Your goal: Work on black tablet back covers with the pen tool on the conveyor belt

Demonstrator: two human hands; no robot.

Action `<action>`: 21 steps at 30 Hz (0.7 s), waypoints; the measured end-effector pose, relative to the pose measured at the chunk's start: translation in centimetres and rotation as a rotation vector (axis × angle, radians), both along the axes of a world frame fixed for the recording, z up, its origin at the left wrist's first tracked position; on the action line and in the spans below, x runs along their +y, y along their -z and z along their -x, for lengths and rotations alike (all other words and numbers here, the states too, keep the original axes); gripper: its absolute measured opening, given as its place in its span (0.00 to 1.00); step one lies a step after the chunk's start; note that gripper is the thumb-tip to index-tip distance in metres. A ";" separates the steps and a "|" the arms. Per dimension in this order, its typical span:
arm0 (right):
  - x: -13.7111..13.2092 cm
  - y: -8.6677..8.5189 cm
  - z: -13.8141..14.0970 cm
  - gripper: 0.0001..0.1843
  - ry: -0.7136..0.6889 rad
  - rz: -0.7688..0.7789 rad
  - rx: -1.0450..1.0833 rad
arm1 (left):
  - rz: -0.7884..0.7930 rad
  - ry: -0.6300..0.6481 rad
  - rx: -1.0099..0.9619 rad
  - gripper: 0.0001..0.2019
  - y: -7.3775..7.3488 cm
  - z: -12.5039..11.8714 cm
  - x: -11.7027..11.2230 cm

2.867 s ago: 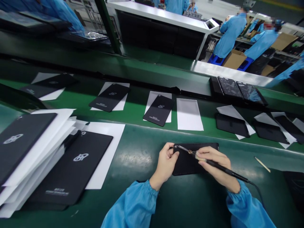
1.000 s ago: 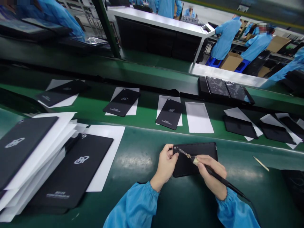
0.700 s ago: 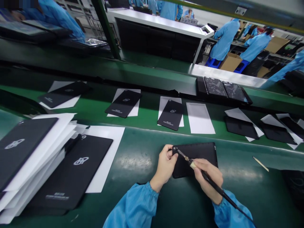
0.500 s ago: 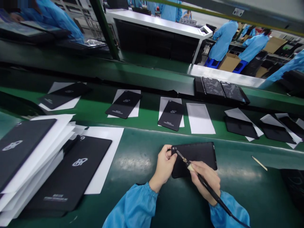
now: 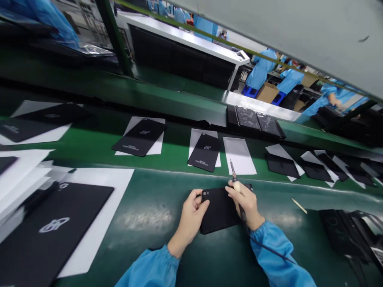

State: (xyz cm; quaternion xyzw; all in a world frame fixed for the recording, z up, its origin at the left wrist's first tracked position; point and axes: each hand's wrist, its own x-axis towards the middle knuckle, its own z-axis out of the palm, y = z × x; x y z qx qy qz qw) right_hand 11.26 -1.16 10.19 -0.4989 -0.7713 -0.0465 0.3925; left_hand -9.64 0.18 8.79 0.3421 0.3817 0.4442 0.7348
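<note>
My left hand (image 5: 191, 215) pinches the upper left corner of a black tablet back cover (image 5: 220, 213), which lies inner side up on the green bench. Near that corner, small light details show beside my thumb. In my right hand (image 5: 247, 203) is a soldering iron (image 5: 236, 185) with a pale grip, its metal tip pointing up and away, off the cover. Its black cord trails down past my right sleeve. The fingers of my right hand lie over the cover's right part and hide some of it.
Black covers (image 5: 206, 151) on white sheets line the green belt (image 5: 176, 157); one white sheet (image 5: 239, 155) lies bare. A stack of covers and sheets (image 5: 56, 231) stands at left. A thin stick (image 5: 299, 205) and dark equipment (image 5: 344, 231) are at right. People in blue work beyond.
The soldering iron's tip has lifted away from the cover's corner and now points upward. My left hand keeps its hold on the corner. The view has shifted to the right.
</note>
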 end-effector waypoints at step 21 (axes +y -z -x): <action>13.0 -1.8 -9.7 0.12 0.301 -0.052 -0.001 | -0.106 0.036 0.052 0.16 1.3 -0.4 -0.1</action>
